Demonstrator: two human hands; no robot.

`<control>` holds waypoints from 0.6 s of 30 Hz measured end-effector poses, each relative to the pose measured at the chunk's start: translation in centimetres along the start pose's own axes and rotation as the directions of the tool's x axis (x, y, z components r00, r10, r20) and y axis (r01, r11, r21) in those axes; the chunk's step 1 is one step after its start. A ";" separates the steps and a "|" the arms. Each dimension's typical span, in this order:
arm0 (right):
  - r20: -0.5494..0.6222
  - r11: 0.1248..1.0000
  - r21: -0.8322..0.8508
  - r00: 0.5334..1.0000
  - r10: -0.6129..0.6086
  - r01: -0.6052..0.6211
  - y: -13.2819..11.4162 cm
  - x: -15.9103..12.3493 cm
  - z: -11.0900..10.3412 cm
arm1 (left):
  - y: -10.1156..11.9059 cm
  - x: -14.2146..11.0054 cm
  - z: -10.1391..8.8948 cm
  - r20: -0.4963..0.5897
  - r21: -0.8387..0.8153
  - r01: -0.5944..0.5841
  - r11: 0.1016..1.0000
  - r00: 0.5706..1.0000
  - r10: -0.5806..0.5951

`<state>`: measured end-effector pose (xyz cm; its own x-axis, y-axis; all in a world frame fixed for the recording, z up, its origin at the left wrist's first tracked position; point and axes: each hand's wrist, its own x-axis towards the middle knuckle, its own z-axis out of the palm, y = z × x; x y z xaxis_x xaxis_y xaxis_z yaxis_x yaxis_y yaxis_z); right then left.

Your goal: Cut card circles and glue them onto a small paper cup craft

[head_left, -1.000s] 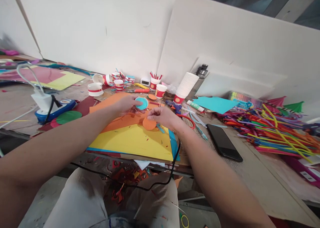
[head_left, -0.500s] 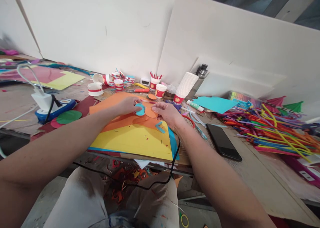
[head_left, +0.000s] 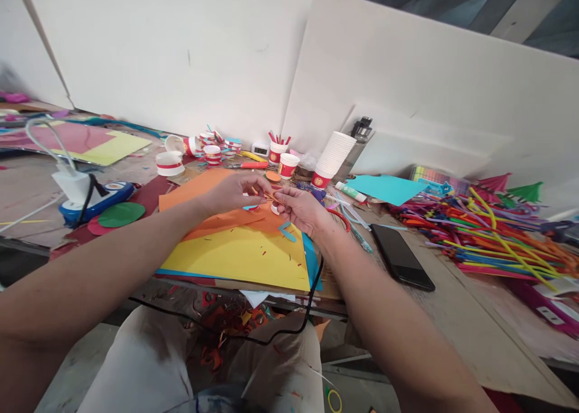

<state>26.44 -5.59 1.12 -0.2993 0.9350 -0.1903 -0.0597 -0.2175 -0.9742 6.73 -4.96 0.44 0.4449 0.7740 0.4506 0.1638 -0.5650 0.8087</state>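
My left hand (head_left: 237, 193) and my right hand (head_left: 298, 209) meet over the stacked paper, fingertips pinched on an orange paper circle (head_left: 270, 196) turned almost edge-on. Much of the circle is hidden by my fingers. Beneath my left fingers a blue disc (head_left: 251, 207) shows in part, and a small white round piece (head_left: 274, 208) peeks out by my right fingers. Under both hands lie orange paper (head_left: 194, 190) and a yellow sheet (head_left: 235, 259). A bent blue paper strip (head_left: 286, 232) rests just below my right hand.
Paper cups (head_left: 170, 163) and a tall cup stack (head_left: 333, 158) line the back, beside a bottle (head_left: 359, 132). To the right are a phone (head_left: 401, 256) and many pipe cleaners (head_left: 479, 238). A blue power strip (head_left: 97, 202) sits left; a black cable (head_left: 312, 298) crosses the table's front edge.
The orange circle has been lifted and tilted from facing up to nearly edge-on. My left hand has moved from the blue disc to the orange circle, closing the gap between my hands.
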 end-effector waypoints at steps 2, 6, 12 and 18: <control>0.008 0.999 -0.037 1.000 0.020 -0.019 -0.1 -0.2 0.4 | -0.3 0.1 0.2 -0.042 -0.023 0.039 0.999 0.998 -0.040; -0.032 0.976 -0.214 0.998 -0.050 0.042 -0.3 -0.4 0.6 | -0.3 0.1 -0.1 -0.143 -0.105 0.133 0.986 0.979 -0.148; -0.025 0.678 -0.700 0.940 -0.340 0.227 -2.2 -1.4 -1.6 | -0.2 0.3 -0.5 -0.228 -0.188 0.189 0.964 0.946 -0.230; 0.169 0.253 -0.952 0.985 -0.043 0.174 -3.8 -3.2 -2.8 | -0.6 0.5 -0.6 -0.285 -0.413 0.157 0.897 0.913 -0.291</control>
<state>30.32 -6.93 5.11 -0.4531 0.8827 -0.1248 0.8387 0.3747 -0.3952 6.30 -4.06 0.44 0.1080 0.9527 0.2840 -0.1470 -0.2672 0.9524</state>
